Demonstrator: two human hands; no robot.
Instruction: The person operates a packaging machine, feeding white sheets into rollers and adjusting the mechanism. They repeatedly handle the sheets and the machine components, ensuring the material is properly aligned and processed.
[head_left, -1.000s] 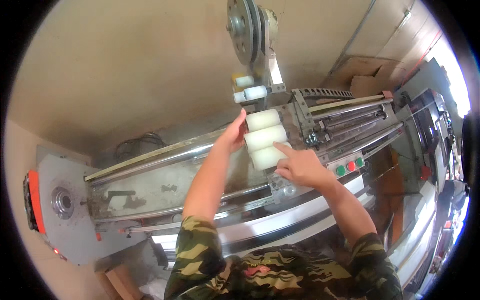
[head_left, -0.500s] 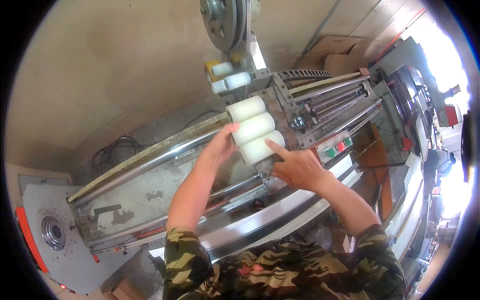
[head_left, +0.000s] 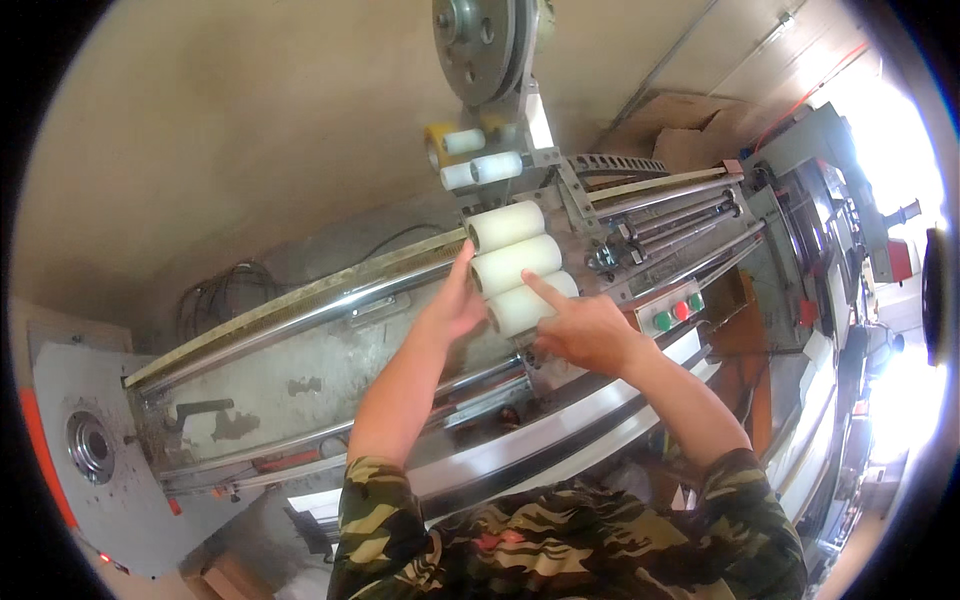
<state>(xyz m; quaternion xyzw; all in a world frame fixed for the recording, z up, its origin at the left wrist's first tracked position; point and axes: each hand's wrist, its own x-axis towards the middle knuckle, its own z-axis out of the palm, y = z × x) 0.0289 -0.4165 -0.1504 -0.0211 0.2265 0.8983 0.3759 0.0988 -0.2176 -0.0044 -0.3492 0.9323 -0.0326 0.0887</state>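
Note:
Three thick white rollers lie side by side on the machine carriage: a far roller (head_left: 508, 226), a middle roller (head_left: 518, 263) and a near roller (head_left: 532, 305). My left hand (head_left: 455, 300) is at their left ends, one digit stretched up to the end of the far roller. It grips nothing that I can see, though some fingers are hidden. The right hand (head_left: 595, 335) points with its index finger, the tip on the middle roller. Its other fingers are curled loosely beside the near roller, with nothing visible in them.
Beyond the rollers are smaller white rollers (head_left: 497, 167) and a large grey pulley wheel (head_left: 482, 45). Long metal rails (head_left: 345, 300) run left to a plate with a round hub (head_left: 92, 447). A control box with green and red buttons (head_left: 681, 311) sits right of my right hand.
My right fingertip has moved from the near roller to the middle one. The left hand's digit has shifted from the middle roller to the far roller's end. The whole view has shifted slightly.

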